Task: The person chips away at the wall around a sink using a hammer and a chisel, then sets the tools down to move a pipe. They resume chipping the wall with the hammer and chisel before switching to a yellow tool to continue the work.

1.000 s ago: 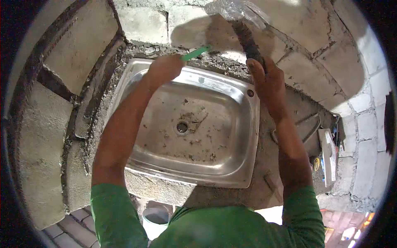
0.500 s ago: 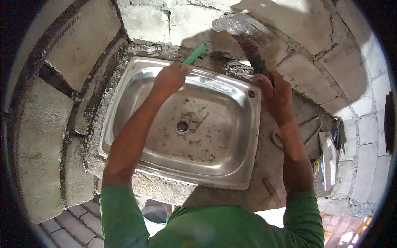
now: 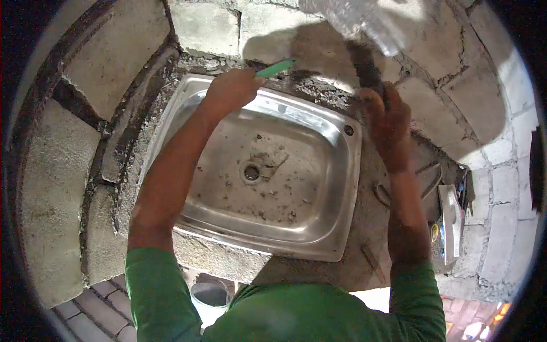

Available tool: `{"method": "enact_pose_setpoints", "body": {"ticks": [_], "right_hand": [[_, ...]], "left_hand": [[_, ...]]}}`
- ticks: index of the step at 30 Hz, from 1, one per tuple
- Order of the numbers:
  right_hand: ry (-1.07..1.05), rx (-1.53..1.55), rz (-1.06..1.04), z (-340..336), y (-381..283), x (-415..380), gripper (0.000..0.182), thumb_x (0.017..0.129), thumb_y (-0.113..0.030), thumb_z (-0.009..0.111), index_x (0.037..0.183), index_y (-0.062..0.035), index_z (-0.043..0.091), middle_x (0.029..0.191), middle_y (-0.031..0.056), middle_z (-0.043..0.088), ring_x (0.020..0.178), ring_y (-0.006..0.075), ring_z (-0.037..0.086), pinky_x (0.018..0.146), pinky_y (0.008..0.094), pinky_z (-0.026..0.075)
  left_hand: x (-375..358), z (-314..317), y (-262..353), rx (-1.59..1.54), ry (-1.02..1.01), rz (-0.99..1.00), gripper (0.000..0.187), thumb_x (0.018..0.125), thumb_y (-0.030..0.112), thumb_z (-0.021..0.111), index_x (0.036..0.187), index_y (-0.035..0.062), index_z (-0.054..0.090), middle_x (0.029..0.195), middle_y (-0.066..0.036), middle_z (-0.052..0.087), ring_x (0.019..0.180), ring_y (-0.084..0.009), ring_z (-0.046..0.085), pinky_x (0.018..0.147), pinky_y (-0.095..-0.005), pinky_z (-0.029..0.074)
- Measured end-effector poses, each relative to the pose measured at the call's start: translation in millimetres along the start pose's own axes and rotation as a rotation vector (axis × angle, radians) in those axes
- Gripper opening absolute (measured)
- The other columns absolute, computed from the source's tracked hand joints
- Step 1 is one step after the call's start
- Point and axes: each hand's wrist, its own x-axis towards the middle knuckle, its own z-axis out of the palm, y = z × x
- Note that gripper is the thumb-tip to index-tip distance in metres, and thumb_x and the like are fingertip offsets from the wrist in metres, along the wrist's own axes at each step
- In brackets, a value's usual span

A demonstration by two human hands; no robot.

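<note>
My left hand (image 3: 232,91) is closed around a green rod-like chisel (image 3: 276,68), whose far end points at the foot of the block wall just behind the sink's back rim. My right hand (image 3: 387,117) grips the dark handle of a hammer (image 3: 363,65). The hammer's head is pale, shiny and blurred, as if wrapped in clear plastic, and lies over the wall at the top. Below both hands sits a stainless steel sink (image 3: 336,253), with grey crumbs of mortar scattered round its drain hole (image 3: 251,172).
Block walls (image 3: 205,31) rise behind and at both sides. To the right of the sink, a curved handle-like piece (image 3: 431,178) and a small flat strip (image 3: 373,263) lie on the ledge. A white box-like object (image 3: 451,222) stands at the right. A bucket (image 3: 209,293) is below.
The hammer has moved up and to the right, its head away from the chisel. My left hand has shifted slightly, and the chisel lies at a flatter angle.
</note>
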Motion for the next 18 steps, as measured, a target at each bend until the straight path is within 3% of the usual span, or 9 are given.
{"method": "enact_pose_setpoints", "body": {"ticks": [2,3,5,9,10,12,15,16,18], "right_hand": [[0.057,0.287,0.306,36,6,-5,0.035,0.090,-0.037,0.058,0.099,-0.0040,0.061,0.087,0.0240,0.064,0.071,0.0396,0.063,0.064,0.0451,0.051],[0.058,0.290,0.302,54,16,-7,0.035,0.090,-0.037,0.058,0.099,-0.0040,0.061,0.087,0.0240,0.064,0.071,0.0396,0.063,0.064,0.0451,0.051],[-0.277,-0.074,0.312,76,34,-6,0.033,0.092,-0.033,0.056,0.093,-0.0005,0.056,0.074,0.0170,0.059,0.069,0.0331,0.061,0.058,0.0414,0.048],[-0.266,0.198,0.562,70,34,-4,0.035,0.092,-0.035,0.055,0.095,0.0002,0.056,0.070,0.0206,0.059,0.065,0.0347,0.060,0.059,0.0417,0.048],[-0.271,0.201,0.565,62,31,-6,0.035,0.092,-0.035,0.055,0.095,0.0002,0.056,0.070,0.0206,0.059,0.065,0.0347,0.060,0.059,0.0417,0.048],[-0.044,0.201,0.258,34,24,-1,0.031,0.091,-0.030,0.057,0.096,0.0004,0.057,0.063,0.0182,0.056,0.059,0.0317,0.058,0.056,0.0400,0.046],[0.110,0.148,0.094,1,13,3,0.021,0.089,-0.019,0.059,0.100,-0.0007,0.057,0.075,0.0153,0.058,0.060,0.0285,0.057,0.053,0.0366,0.046],[0.029,0.289,0.316,-15,-3,12,0.020,0.089,-0.016,0.057,0.103,-0.0006,0.056,0.082,0.0131,0.058,0.063,0.0230,0.055,0.053,0.0336,0.044],[0.053,0.301,0.289,-16,-9,12,0.019,0.090,-0.016,0.056,0.100,-0.0005,0.056,0.078,0.0123,0.057,0.061,0.0214,0.052,0.053,0.0325,0.043]], "left_hand": [[8,9,-11,0.047,-0.002,0.052,0.036,0.092,0.035,0.046,0.089,0.0016,0.060,0.078,-0.021,0.063,0.075,-0.0398,0.063,0.069,-0.0504,0.049],[10,14,-16,0.093,-0.008,0.108,0.035,0.092,0.033,0.047,0.090,0.0016,0.060,0.080,-0.020,0.063,0.076,-0.0392,0.063,0.070,-0.0496,0.049],[7,16,-15,0.135,-0.050,0.107,0.034,0.091,0.033,0.047,0.090,0.0014,0.061,0.081,-0.020,0.063,0.077,-0.0387,0.063,0.072,-0.0495,0.049],[-2,4,-12,0.088,-0.127,-0.016,0.035,0.091,0.034,0.048,0.088,0.0007,0.060,0.081,-0.022,0.063,0.082,-0.0394,0.062,0.074,-0.0500,0.048],[-5,9,-23,0.087,-0.133,-0.018,0.035,0.091,0.034,0.048,0.088,0.0007,0.060,0.081,-0.022,0.063,0.082,-0.0394,0.062,0.074,-0.0500,0.048],[-4,20,-53,-0.204,0.066,-0.032,0.040,0.092,0.038,0.047,0.089,0.0004,0.060,0.081,-0.023,0.063,0.082,-0.0419,0.061,0.072,-0.0516,0.047],[-10,0,-33,-0.218,-0.098,-0.154,0.044,0.092,0.042,0.045,0.089,0.0004,0.059,0.083,-0.023,0.063,0.081,-0.0435,0.060,0.072,-0.0523,0.046],[-5,14,-38,-0.134,-0.065,-0.126,0.046,0.092,0.044,0.044,0.089,0.0008,0.058,0.083,-0.023,0.062,0.079,-0.0434,0.060,0.073,-0.0525,0.045],[-3,20,-36,-0.127,-0.003,-0.082,0.046,0.093,0.044,0.044,0.089,0.0009,0.058,0.082,-0.023,0.062,0.080,-0.0434,0.059,0.073,-0.0526,0.045]]}}
